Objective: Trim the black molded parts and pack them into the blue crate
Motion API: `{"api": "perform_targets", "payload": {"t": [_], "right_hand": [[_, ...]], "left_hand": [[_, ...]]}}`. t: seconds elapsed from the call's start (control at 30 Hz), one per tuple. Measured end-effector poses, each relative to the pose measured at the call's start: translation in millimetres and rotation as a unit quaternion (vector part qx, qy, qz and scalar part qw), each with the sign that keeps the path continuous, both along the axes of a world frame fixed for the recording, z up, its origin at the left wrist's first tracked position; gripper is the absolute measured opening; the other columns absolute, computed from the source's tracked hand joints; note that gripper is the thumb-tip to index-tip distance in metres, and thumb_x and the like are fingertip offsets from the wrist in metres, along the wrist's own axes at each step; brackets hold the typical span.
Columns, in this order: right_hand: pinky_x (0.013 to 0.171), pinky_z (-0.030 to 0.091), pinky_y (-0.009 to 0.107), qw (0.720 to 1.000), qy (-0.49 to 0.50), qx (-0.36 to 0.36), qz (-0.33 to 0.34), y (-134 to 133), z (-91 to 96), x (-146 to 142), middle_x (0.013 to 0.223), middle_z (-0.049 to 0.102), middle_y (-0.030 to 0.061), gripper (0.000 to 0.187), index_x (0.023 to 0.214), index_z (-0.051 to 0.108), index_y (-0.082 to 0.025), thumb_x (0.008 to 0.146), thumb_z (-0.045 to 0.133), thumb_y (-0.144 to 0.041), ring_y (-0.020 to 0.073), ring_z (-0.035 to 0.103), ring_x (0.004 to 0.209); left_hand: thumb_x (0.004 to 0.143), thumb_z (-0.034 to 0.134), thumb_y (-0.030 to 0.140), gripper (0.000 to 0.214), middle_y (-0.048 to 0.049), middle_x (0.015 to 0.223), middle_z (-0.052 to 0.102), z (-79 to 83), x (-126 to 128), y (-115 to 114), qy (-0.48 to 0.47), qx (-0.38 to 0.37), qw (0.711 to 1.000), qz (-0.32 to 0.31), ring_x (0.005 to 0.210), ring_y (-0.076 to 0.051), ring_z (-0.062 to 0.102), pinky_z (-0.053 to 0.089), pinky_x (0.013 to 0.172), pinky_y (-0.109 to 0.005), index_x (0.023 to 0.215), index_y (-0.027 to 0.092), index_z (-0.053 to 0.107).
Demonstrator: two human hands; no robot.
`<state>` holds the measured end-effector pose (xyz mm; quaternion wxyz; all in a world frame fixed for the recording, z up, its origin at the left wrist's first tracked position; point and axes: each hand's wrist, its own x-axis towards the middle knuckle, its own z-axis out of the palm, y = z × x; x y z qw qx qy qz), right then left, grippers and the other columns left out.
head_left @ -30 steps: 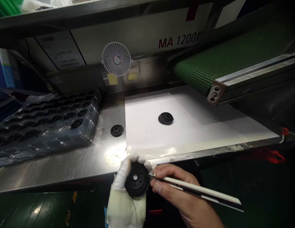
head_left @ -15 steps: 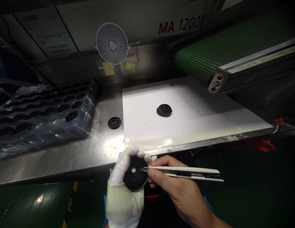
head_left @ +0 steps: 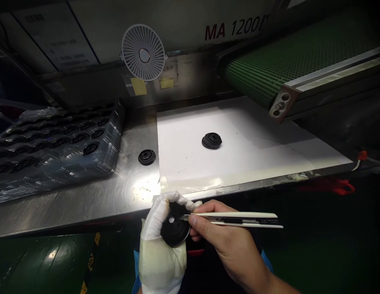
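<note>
A white glove covers my left hand (head_left: pixel 161 241), whose fingers curl round a round black part (head_left: pixel 174 232) with a small hole in its middle. My bare right hand (head_left: pixel 220 232) grips a white utility knife (head_left: pixel 239 218) between thumb and fingers. The knife's blade tip lies against the black part's face, just right of the hole. Beyond my hands, a ribbed black part (head_left: pixel 211 140) sits on the white sheet (head_left: pixel 251 151). Another ribbed black part (head_left: pixel 146 157) lies on the bare metal left of the sheet.
Stacked clear trays (head_left: pixel 107 151) holding several black parts stand at the left of the metal table (head_left: pixel 86 200). A green conveyor belt (head_left: pixel 285 61) juts in from the upper right. A white fan (head_left: pixel 144 53) is at the back.
The knife has shifted slightly left, with its blade still at the black part near the hole. My left hand keeps its hold, and the view has tilted a little.
</note>
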<state>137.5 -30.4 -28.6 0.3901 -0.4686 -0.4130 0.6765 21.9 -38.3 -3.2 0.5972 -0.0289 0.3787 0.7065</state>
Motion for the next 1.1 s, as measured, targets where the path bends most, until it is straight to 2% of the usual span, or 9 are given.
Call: {"api": "perform_targets", "payload": {"t": [0.13,0.27,0.37,0.53,0.87,1.1], "right_hand": [[0.064,0.053,0.030,1.000,0.003,-0.011,0.001,1.5,-0.5,-0.1,0.071,0.067,0.0045,0.033,0.085,0.062,-0.016,0.080,0.072,-0.046,0.0178,0.063,0.067],[0.062,0.051,0.027,0.999,0.032,-0.011,0.000,1.9,-0.7,-2.7,0.068,0.066,0.0040,0.030,0.082,0.062,-0.014,0.080,0.074,-0.042,0.0160,0.062,0.065],[0.062,0.051,0.027,0.998,0.053,-0.016,-0.009,0.9,-2.1,-4.1,0.069,0.066,0.0042,0.030,0.083,0.062,-0.014,0.080,0.074,-0.041,0.0157,0.061,0.066],[0.063,0.052,0.028,0.999,0.047,-0.011,-0.017,0.8,-2.2,-4.8,0.070,0.066,0.0052,0.032,0.082,0.063,-0.014,0.078,0.075,-0.043,0.0167,0.062,0.066],[0.058,0.053,0.026,0.998,0.062,-0.014,-0.010,3.6,-1.7,-7.5,0.064,0.065,0.0040,0.031,0.078,0.062,-0.014,0.075,0.077,-0.041,0.0156,0.060,0.061],[0.061,0.053,0.026,0.999,0.047,0.004,-0.026,2.4,0.3,-9.7,0.069,0.065,0.0050,0.030,0.079,0.064,-0.014,0.077,0.075,-0.042,0.0159,0.062,0.064]], "left_hand": [[0.079,0.065,0.023,0.010,-0.0063,0.081,0.063,-0.1,1.4,-1.0,0.000,-0.013,1.000,-0.011,0.076,-0.018,0.063,0.055,0.063,-0.027,0.084,0.016,0.069],[0.081,0.062,0.024,0.010,-0.0055,0.080,0.062,-0.8,2.8,-2.2,-0.009,-0.003,1.000,-0.013,0.076,-0.017,0.063,0.055,0.064,-0.027,0.083,0.016,0.068],[0.083,0.059,0.023,0.012,-0.0061,0.080,0.063,-1.9,2.7,-3.7,0.019,0.004,1.000,-0.012,0.076,-0.017,0.063,0.054,0.066,-0.027,0.083,0.015,0.068],[0.083,0.058,0.023,0.012,-0.0068,0.083,0.063,-1.0,2.1,-3.7,0.052,0.019,0.998,-0.015,0.076,-0.018,0.063,0.053,0.059,-0.024,0.086,0.015,0.067],[0.078,0.065,0.027,0.012,-0.0050,0.079,0.060,-2.1,1.5,-2.8,0.016,0.005,1.000,-0.006,0.076,-0.018,0.061,0.054,0.063,-0.028,0.080,0.015,0.066],[0.079,0.063,0.025,0.011,-0.0053,0.080,0.059,0.1,-0.1,1.2,-0.009,-0.001,1.000,-0.005,0.078,-0.018,0.062,0.055,0.069,-0.030,0.081,0.015,0.066]]}}
